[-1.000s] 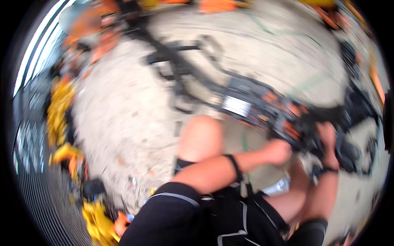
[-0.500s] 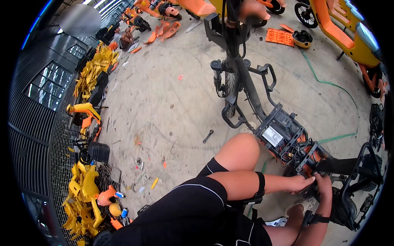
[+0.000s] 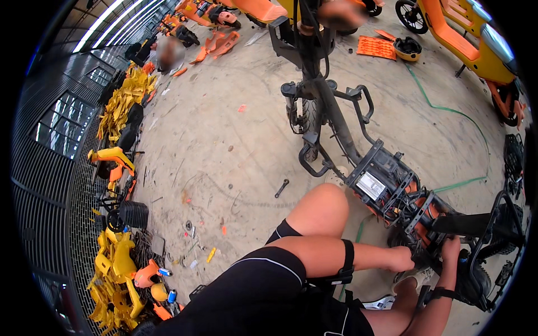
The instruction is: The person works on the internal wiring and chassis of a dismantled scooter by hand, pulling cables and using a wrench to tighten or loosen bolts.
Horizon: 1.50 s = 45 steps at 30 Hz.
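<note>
A stripped scooter frame point(image 3: 335, 115), black with its bodywork off, stands at the right, its front wheel point(image 3: 310, 120) pointing away. My left hand point(image 3: 401, 259) is at the lower side of its rear section, fingers curled; whatever they hold is hidden. Close by, my right hand point(image 3: 450, 248) reaches in under the black rear bar point(image 3: 462, 224), its fingertips out of sight among the parts. Between the rails sit a box with a white label point(image 3: 370, 185) and a tangle of wiring point(image 3: 413, 200). Behind my right hand is the rear wheel point(image 3: 479, 277).
A wrench point(image 3: 282, 189) lies on the concrete floor left of my knee. Yellow body panels point(image 3: 115, 252) are piled along the left wall. Orange-and-yellow scooters point(image 3: 465, 47) stand at the far right, near a helmet point(image 3: 408, 49) and a green strap point(image 3: 448, 111). Another person sits far left.
My hands, which were together at the frame, have come apart. The left has drawn slightly left and curled; the right has shifted a little right, deeper under the bar.
</note>
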{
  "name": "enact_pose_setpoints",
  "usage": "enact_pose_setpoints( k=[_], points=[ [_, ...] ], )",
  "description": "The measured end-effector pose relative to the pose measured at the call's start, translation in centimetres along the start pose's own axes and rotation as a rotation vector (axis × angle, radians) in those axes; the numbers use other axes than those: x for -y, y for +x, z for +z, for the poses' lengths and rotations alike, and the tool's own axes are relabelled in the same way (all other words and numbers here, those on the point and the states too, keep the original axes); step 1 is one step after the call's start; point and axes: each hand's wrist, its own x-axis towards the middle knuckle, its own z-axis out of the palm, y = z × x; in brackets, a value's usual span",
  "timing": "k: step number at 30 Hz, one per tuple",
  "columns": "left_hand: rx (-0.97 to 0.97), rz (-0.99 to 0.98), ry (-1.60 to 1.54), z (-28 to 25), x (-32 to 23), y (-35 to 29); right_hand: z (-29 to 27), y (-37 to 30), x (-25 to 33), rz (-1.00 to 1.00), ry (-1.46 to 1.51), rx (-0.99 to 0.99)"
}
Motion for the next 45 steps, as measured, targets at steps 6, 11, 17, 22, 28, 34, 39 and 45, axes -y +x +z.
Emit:
enact_pose_setpoints(
  k=[6,11,17,22,28,34,39,45],
  points=[
    [0.004,0.05,-0.033,-2.5,-2.9,-1.6,0.8,-0.1,1.1,-0.176,-0.634,0.003],
    [0.043,0.02,0.156,-4.9,-4.1,-3.0,-0.4,-0.6,9.0,0.038,-0.334,-0.021],
    [0.083,-0.051,0.055,-4.7,-3.3,-3.2,-0.6,-2.0,9.9,0.078,-0.303,-0.304],
    [0.108,-0.11,0.06,-5.4,-4.4,-4.1,2.8,-0.4,5.4,-0.016,-0.352,-0.451],
    [0.067,-0.076,0.068,-5.3,-2.6,-3.5,4.6,1.8,3.1,-0.082,-0.308,-0.517],
    [0.054,-0.082,0.079,-5.8,-2.9,-3.4,3.8,2.2,2.7,-0.24,-0.273,-0.484],
    [0.026,-0.031,0.137,-6.0,-2.4,-3.0,2.7,1.7,2.9,-0.258,-0.355,-0.443],
    [-0.038,0.05,0.263,-6.0,-2.1,-3.3,2.0,1.0,4.0,-0.072,-0.145,-0.232]
  ],
)
